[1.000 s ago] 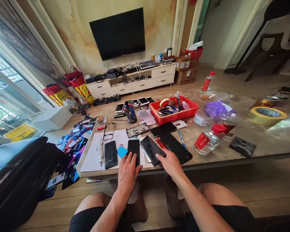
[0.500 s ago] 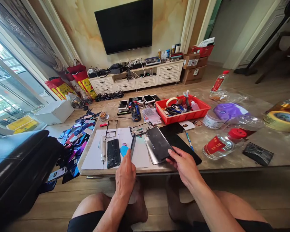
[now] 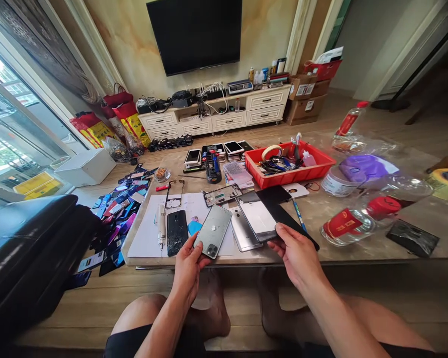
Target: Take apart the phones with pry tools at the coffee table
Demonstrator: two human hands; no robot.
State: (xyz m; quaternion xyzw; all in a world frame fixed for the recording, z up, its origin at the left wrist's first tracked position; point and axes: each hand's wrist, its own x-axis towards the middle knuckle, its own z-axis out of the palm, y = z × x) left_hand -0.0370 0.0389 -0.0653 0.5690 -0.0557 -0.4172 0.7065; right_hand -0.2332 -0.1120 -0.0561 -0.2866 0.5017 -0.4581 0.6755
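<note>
My left hand [image 3: 189, 257] grips a grey-green smartphone [image 3: 215, 227] by its lower edge, its back with an apple logo and a camera cluster facing up. In my right hand [image 3: 294, 248] is a second smartphone [image 3: 257, 215], dark-edged, with a bright white reflection across its face. Partly under that one, a silver phone [image 3: 242, 229] lies on the table. Left of my left hand rest a black phone with a cracked lower end [image 3: 177, 231] and a white pen-shaped tool [image 3: 161, 224]. A blue piece [image 3: 194, 227] shows behind the grey-green phone.
A red tray of tools [image 3: 283, 174] stands behind my hands, with an opened phone frame [image 3: 221, 194] nearer. At right are a red-labelled bottle [image 3: 341, 226] and a wrapped black item [image 3: 412, 237]. Many phones [image 3: 121, 204] are heaped on the floor at left.
The phone in my left hand has turned from edge-on to back facing up. The phone in my right hand has tilted and now catches a white reflection. The view has shifted slightly.
</note>
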